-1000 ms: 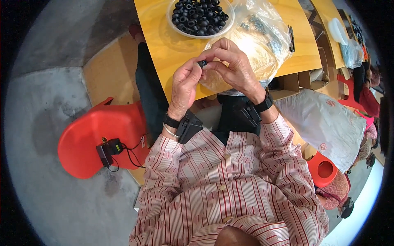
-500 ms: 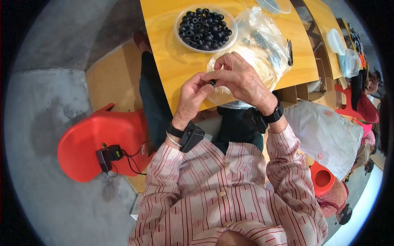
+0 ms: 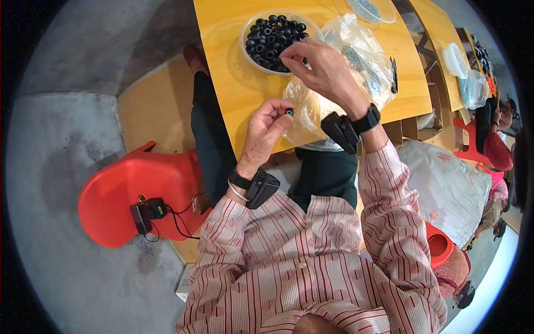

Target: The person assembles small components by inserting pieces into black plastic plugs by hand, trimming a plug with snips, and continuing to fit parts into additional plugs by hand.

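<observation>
A small black ring-shaped piece (image 3: 289, 112) with a pale ring in its centre is pinched between the thumb and fingers of my left hand (image 3: 263, 127), just over the table's near edge. My right hand (image 3: 322, 69) is above the near right side of a clear round tub (image 3: 243, 51). Its thumb and forefinger tips come close together; what lies between them, if anything, I cannot make out. Many rounded black pieces with holes (image 3: 270, 39) fill the tub. Under and beside my right hand spreads a crumpled clear plastic bag (image 3: 303, 108) with small silvery parts inside.
A second clear tub (image 3: 389, 16) of small silvery parts stands at the far right of the yellow table (image 3: 225, 72). A black tool (image 3: 394, 75) lies by the bag. To my left is a red chair (image 3: 111, 197) with a black device; a white sack (image 3: 439, 186) lies right.
My right hand has left my left hand and moved up to the tub of black pieces. The left keeps its black piece and has shifted little.
</observation>
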`<move>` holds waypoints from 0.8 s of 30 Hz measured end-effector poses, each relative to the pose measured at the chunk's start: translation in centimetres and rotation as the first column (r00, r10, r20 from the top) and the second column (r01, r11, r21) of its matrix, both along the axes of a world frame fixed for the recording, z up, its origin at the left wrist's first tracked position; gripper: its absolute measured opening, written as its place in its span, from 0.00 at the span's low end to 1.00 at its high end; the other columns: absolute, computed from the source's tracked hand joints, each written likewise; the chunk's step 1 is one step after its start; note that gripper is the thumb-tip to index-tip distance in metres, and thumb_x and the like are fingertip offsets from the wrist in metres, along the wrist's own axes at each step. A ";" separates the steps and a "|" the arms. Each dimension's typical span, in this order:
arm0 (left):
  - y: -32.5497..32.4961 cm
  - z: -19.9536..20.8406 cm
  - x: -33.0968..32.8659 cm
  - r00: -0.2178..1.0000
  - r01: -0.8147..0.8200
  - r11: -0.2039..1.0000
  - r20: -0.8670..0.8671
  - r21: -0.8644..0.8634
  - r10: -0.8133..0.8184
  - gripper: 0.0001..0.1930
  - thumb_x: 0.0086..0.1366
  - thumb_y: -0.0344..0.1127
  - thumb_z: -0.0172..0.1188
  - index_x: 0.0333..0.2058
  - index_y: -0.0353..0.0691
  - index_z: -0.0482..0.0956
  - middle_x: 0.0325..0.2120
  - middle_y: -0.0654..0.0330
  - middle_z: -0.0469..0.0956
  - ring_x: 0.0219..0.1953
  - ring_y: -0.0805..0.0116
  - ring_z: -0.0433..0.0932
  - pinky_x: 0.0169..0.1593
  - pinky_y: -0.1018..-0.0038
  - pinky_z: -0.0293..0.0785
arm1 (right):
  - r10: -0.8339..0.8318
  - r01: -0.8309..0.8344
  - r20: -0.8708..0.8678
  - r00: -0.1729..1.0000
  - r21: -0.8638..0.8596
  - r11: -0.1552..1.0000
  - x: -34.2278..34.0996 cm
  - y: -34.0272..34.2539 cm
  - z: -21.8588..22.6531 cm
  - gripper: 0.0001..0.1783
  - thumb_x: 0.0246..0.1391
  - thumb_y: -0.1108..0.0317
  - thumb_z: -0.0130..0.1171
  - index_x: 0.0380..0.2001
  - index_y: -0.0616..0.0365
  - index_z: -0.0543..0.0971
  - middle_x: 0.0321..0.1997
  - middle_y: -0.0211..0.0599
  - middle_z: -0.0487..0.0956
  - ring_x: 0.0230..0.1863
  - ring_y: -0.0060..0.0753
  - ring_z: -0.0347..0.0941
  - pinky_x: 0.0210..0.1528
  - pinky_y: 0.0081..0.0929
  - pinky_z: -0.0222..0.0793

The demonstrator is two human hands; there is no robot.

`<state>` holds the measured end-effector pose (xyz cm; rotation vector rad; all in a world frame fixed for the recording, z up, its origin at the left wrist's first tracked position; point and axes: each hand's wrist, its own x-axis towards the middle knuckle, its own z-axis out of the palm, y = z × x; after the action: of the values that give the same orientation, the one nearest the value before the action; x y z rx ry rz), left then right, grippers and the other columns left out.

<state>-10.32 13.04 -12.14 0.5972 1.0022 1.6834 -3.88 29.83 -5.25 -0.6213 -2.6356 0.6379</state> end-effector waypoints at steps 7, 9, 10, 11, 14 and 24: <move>-0.1 -0.1 0.0 1.000 0.013 0.999 0.001 -0.032 -0.013 0.12 0.62 0.30 0.56 0.43 0.33 0.70 0.31 0.67 0.70 0.29 0.83 0.67 0.35 0.87 0.63 | 0.004 -0.009 0.033 0.999 0.140 0.990 -1.8 0.1 -0.5 0.07 0.44 0.66 0.55 0.25 0.56 0.80 0.26 0.41 0.76 0.31 0.45 0.74 0.34 0.37 0.70; -0.2 0.0 -0.1 1.000 0.013 1.000 -0.008 -0.027 -0.014 0.12 0.62 0.30 0.55 0.43 0.33 0.70 0.32 0.67 0.71 0.30 0.83 0.67 0.36 0.87 0.64 | 0.008 -0.027 0.102 0.995 0.187 0.982 -2.3 0.0 -0.2 0.08 0.42 0.65 0.56 0.24 0.56 0.81 0.25 0.42 0.77 0.32 0.46 0.75 0.34 0.37 0.70; -0.2 0.1 -0.1 1.000 0.021 1.000 -0.016 -0.020 -0.021 0.12 0.62 0.30 0.55 0.43 0.33 0.70 0.32 0.67 0.71 0.30 0.83 0.67 0.37 0.87 0.64 | 0.006 -0.026 0.105 0.994 0.188 0.982 -2.5 0.1 -0.1 0.08 0.42 0.65 0.56 0.24 0.56 0.81 0.25 0.42 0.77 0.32 0.46 0.75 0.34 0.37 0.70; -0.1 0.2 0.0 1.000 0.023 1.000 -0.013 -0.018 -0.023 0.12 0.62 0.30 0.55 0.43 0.33 0.70 0.32 0.67 0.71 0.30 0.83 0.67 0.37 0.87 0.64 | 0.014 -0.040 0.124 0.992 0.209 0.977 -2.7 0.3 0.0 0.08 0.41 0.66 0.56 0.24 0.57 0.81 0.24 0.43 0.77 0.31 0.47 0.75 0.33 0.38 0.71; 0.0 0.5 0.3 1.000 -0.011 0.999 -0.011 -0.043 0.011 0.10 0.61 0.24 0.52 0.42 0.34 0.71 0.30 0.68 0.71 0.31 0.83 0.68 0.37 0.86 0.65 | -0.011 -0.044 0.236 0.972 0.227 0.973 -3.3 0.3 0.2 0.08 0.41 0.65 0.57 0.25 0.55 0.80 0.25 0.41 0.77 0.32 0.46 0.75 0.34 0.38 0.70; -0.2 0.2 0.3 0.998 -0.025 1.000 -0.064 -0.009 0.024 0.12 0.59 0.23 0.55 0.42 0.35 0.71 0.30 0.68 0.68 0.31 0.81 0.67 0.37 0.86 0.65 | 0.087 -0.087 -0.018 0.996 -0.004 0.996 -1.6 1.0 -0.4 0.12 0.49 0.63 0.57 0.34 0.58 0.76 0.23 0.34 0.76 0.26 0.33 0.73 0.30 0.29 0.68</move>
<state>-10.04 12.87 -11.93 0.6379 1.0664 1.6892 -5.44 30.78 -5.61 -0.5021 -2.6568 0.6726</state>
